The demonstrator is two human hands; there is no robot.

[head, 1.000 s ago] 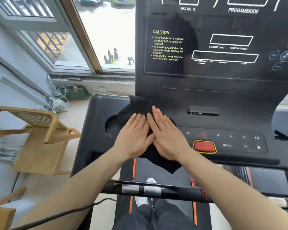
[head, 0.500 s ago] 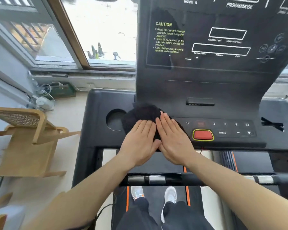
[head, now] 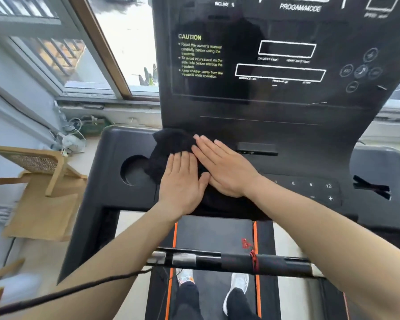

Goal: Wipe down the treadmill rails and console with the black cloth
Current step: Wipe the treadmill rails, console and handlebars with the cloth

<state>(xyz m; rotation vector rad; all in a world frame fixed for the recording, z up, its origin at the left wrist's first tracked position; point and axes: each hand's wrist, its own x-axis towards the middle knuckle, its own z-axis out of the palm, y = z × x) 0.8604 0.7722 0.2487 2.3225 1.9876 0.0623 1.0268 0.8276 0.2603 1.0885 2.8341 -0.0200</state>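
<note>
The black cloth [head: 171, 146] lies bunched on the treadmill's lower console deck [head: 116, 181], just right of the round cup holder [head: 134, 169]. My left hand [head: 183, 181] presses flat on the cloth's near part, fingers together. My right hand [head: 224, 167] lies flat beside it, angled left, with its fingertips on the cloth near the foot of the upright console panel [head: 275, 125]. Both thumbs touch. The cloth's lower part is hidden under my palms. The front handlebar rail [head: 275, 262] crosses below my forearms.
Number and plus/minus buttons [head: 310, 185] sit right of my right wrist. A slot [head: 256, 148] is at the panel's base. A wooden chair [head: 44, 181] stands left of the treadmill, under a window [head: 125, 42]. A black cable [head: 79, 289] runs past my left arm.
Both hands slid the cloth away from me, up to the foot of the upright panel. My right hand now reaches further than the left, and its wrist hides the red button.
</note>
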